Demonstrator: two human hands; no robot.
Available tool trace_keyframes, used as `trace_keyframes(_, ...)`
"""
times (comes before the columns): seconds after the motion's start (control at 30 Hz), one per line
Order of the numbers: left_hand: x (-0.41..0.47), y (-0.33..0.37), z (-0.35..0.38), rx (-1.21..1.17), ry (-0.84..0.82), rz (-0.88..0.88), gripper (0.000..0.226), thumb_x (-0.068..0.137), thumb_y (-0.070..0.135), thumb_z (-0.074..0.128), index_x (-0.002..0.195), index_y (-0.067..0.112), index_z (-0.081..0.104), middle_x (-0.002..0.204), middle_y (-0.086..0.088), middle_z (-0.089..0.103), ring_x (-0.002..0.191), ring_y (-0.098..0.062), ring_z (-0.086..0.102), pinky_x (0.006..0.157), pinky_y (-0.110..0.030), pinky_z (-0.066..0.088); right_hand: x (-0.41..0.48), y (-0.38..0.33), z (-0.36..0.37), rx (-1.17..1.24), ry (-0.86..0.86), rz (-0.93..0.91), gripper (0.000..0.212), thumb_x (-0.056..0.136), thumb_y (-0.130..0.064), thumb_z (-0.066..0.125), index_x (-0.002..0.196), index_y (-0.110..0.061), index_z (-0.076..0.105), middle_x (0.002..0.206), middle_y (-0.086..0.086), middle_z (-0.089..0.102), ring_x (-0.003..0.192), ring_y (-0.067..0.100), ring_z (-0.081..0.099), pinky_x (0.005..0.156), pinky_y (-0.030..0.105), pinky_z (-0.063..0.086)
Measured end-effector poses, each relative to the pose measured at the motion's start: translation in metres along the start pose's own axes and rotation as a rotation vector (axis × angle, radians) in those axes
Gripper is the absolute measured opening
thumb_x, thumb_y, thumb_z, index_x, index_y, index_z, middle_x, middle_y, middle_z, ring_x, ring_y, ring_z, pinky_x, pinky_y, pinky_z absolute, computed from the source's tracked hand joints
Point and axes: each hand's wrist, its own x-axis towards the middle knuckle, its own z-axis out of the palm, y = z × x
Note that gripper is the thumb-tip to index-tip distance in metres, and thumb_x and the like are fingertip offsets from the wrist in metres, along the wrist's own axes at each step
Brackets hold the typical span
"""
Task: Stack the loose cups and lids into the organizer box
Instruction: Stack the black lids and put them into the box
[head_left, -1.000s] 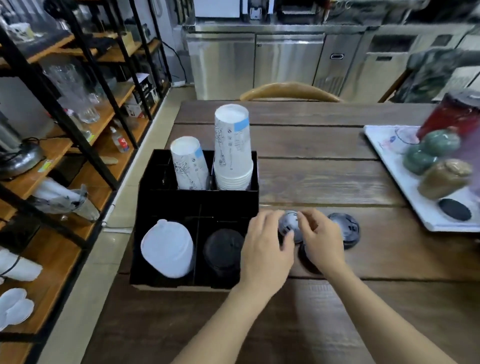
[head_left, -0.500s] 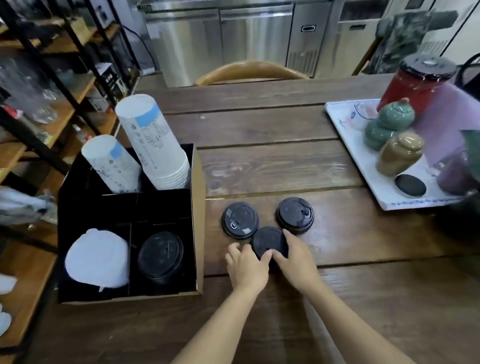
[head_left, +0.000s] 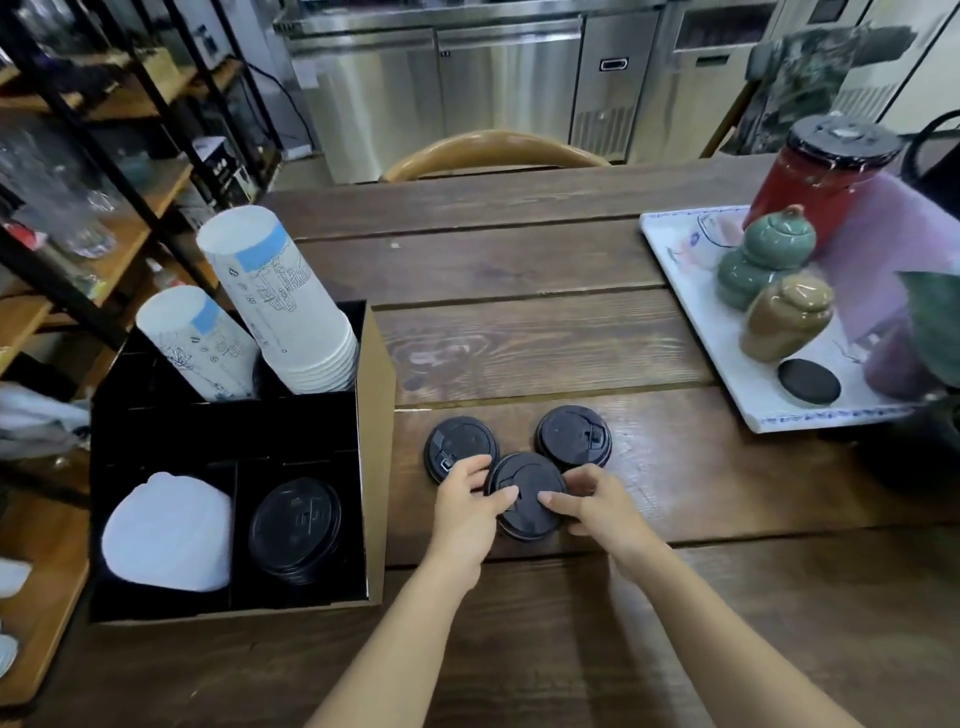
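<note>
Head: both hands (curled) on lid (head_left: 525, 493)

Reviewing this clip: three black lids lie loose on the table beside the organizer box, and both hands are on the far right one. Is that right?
Not quite. The head view shows the left hand and right hand on the nearest, middle lid, not the far right lid. The rest holds: three black lids, including the left lid, lie loose on the table beside the organizer box.

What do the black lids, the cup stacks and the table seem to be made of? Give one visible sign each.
Black lids: probably matte moulded plastic, with raised sip detail.
Cup stacks: likely paper, white with printed drawings.
Table: dark-stained wood planks, with visible grain and knots.
</note>
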Motion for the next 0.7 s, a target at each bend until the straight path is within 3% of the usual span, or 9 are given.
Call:
trace_keyframes(0.07,0.005,0.008,-0.004,-0.031,-0.108,0.014,0.043,0.082,0.0,0.065,0.118,0.021,0.056,0.124,-0.004,0.059,0.114,-0.024,0.056,0.097,-0.046,0.049,-0.001,-0.006,-0.009,0.026,-0.072,-0.048,0.035,0.081,-0.011,0.071,0.11,-0.016,0.051,0.102,-0.004,0.057,0.093,0.015,0.059,0.082,0.036,0.053)
trace_keyframes(0.13,0.007,0.018,-0.004,-0.093,-0.216,0.011,0.04,0.082,-0.006,0.062,0.115,0.017,0.058,0.115,-0.003,0.062,0.104,-0.02,0.06,0.084,-0.036,0.054,0.0,-0.009,-0.016,0.085,-0.146,-0.091,0.049,0.08,-0.008,0.071,0.122,-0.021,0.048,0.112,0.0,0.059,0.096,0.014,0.061,0.077,0.032,0.055)
trace_keyframes(0.2,0.01,0.027,-0.002,-0.113,-0.273,0.026,0.039,0.081,-0.009,0.061,0.111,0.015,0.059,0.108,-0.001,0.063,0.097,-0.017,0.061,0.076,-0.03,0.052,0.002,-0.01,-0.023,0.11,-0.162,-0.114,0.044,0.079,-0.006,0.071,0.118,-0.019,0.053,0.111,0.004,0.063,0.092,0.017,0.064,0.072,0.032,0.058)
trace_keyframes(0.27,0.016,0.035,0.002,-0.102,-0.299,0.047,0.032,0.082,-0.004,0.063,0.108,0.015,0.062,0.106,-0.001,0.064,0.1,-0.018,0.061,0.082,-0.031,0.051,0.004,-0.01,-0.031,0.173,-0.151,-0.105,0.03,0.079,-0.003,0.071,0.103,-0.014,0.058,0.098,0.005,0.065,0.081,0.017,0.067,0.062,0.031,0.058)
trace_keyframes(0.33,0.023,0.042,0.008,-0.108,-0.261,0.055,0.019,0.086,0.005,0.061,0.1,0.018,0.065,0.109,-0.004,0.066,0.104,-0.021,0.061,0.09,-0.036,0.048,0.005,-0.008,-0.038,0.283,-0.123,-0.082,0.024,0.078,0.003,0.069,0.094,-0.01,0.056,0.091,0.01,0.063,0.074,0.021,0.067,0.057,0.034,0.059)
trace_keyframes(0.47,0.048,0.053,0.024,0.045,-0.086,0.164,0.018,0.091,0.0,0.051,0.094,0.016,0.059,0.107,-0.01,0.064,0.097,-0.021,0.058,0.084,-0.032,0.048,0.008,0.003,-0.058,0.518,-0.006,-0.024,0.021,0.081,0.004,0.064,0.097,-0.003,0.053,0.1,0.025,0.06,0.073,0.031,0.067,0.055,0.037,0.06)
trace_keyframes(0.63,0.066,0.061,0.047,0.476,-0.238,0.368,0.031,0.096,0.005,0.044,0.125,0.013,0.052,0.127,-0.005,0.057,0.112,-0.016,0.051,0.096,-0.024,0.037,0.008,0.022,-0.074,0.781,-0.047,0.033,0.067,0.072,-0.006,0.07,0.132,-0.003,0.041,0.121,0.02,0.061,0.096,0.035,0.066,0.063,0.038,0.058)
trace_keyframes(0.7,0.071,0.063,0.058,0.506,-0.371,0.351,0.038,0.099,0.017,0.041,0.137,0.018,0.043,0.14,0.0,0.049,0.128,-0.015,0.044,0.103,-0.025,0.031,0.007,0.024,-0.075,0.762,-0.105,0.059,0.068,0.071,-0.007,0.07,0.133,-0.006,0.042,0.12,0.018,0.064,0.097,0.033,0.066,0.064,0.039,0.058)
